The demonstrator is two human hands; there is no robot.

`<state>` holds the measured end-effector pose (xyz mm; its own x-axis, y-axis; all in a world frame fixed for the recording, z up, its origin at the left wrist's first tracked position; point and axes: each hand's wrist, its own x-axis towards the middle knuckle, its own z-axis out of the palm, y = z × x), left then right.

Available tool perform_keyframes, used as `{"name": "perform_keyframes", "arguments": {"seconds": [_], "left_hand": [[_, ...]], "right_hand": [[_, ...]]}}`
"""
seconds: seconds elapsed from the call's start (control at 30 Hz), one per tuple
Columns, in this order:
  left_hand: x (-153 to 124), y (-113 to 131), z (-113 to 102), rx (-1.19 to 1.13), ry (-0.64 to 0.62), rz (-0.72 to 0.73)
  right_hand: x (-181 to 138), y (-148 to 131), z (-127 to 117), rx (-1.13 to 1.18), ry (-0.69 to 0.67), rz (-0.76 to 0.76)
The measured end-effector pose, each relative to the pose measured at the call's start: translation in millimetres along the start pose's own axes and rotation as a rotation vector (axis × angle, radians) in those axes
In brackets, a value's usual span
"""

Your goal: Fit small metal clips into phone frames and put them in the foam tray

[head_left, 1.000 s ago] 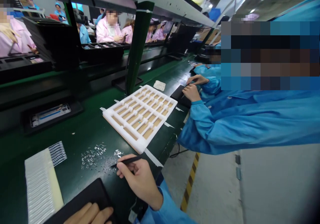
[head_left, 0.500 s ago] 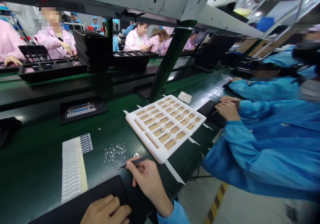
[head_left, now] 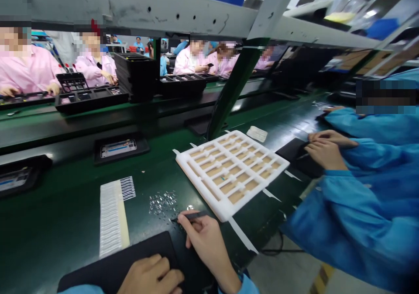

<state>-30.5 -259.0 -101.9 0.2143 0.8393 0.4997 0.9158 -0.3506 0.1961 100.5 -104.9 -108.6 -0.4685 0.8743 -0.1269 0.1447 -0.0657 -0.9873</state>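
My right hand (head_left: 206, 241) pinches black tweezers (head_left: 191, 216), their tip close to a scatter of tiny clear parts (head_left: 163, 202) on the green conveyor belt (head_left: 65, 224). Lower down, my left hand (head_left: 150, 278) rests with curled fingers on a flat black tray (head_left: 108, 265) at the bottom edge. A white strip of small parts (head_left: 113, 217) lies left of the scatter. The white foam tray (head_left: 232, 171) with several tan slots sits just beyond my right hand.
A co-worker in a blue coat (head_left: 356, 206) sits to my right, hands (head_left: 322, 147) on a black tray. Black carriers (head_left: 121, 147) ride the belt. Workers in pink (head_left: 94, 69) sit across behind stacked black trays (head_left: 135, 75). A green post (head_left: 232, 88) stands behind the foam tray.
The view has swung left and up, so everything has shifted rightward in frame. My right hand still holds the tweezers near the tiny parts; my left hand shows more on the black tray.
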Motion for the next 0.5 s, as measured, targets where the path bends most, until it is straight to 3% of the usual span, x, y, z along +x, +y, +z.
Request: {"name": "perform_keyframes", "arguments": {"seconds": [0.33,0.5], "left_hand": [[-11,2,8,0.006,-0.067,-0.013],[-21,-5,20,0.028,-0.172,0.013]], "right_hand": [[-4,0,-6,0.008,0.000,0.043],[-4,8,-19,0.045,0.051,0.048]]}}
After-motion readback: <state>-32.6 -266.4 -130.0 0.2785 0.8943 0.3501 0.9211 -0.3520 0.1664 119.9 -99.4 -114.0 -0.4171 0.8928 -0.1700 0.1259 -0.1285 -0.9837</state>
